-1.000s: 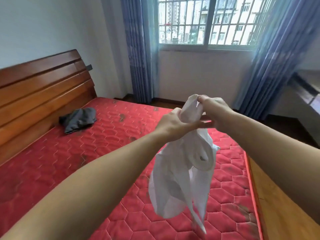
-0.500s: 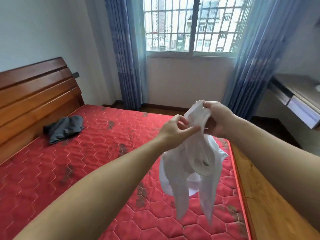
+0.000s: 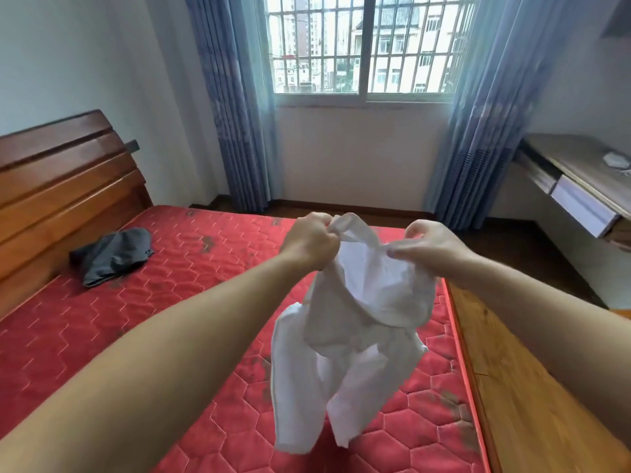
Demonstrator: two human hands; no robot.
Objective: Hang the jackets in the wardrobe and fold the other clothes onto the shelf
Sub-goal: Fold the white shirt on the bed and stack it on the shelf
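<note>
Both fists clamped on crumpled white cotton shirt [image 3: 358, 322]: left hand [image 3: 312, 245] at 11 o'clock, right hand [image 3: 432, 249] at 1. Step: opening it w/ a pull apart; next, prob. lay flat on red quilted mattress [image 3: 191, 302] to fold.

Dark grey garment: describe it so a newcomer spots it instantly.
Start at the wooden headboard on the left. On the red mattress just before it lies the dark grey garment, crumpled. It is the only cloth lying on the bed; the white garment hangs from both hands.
</note>
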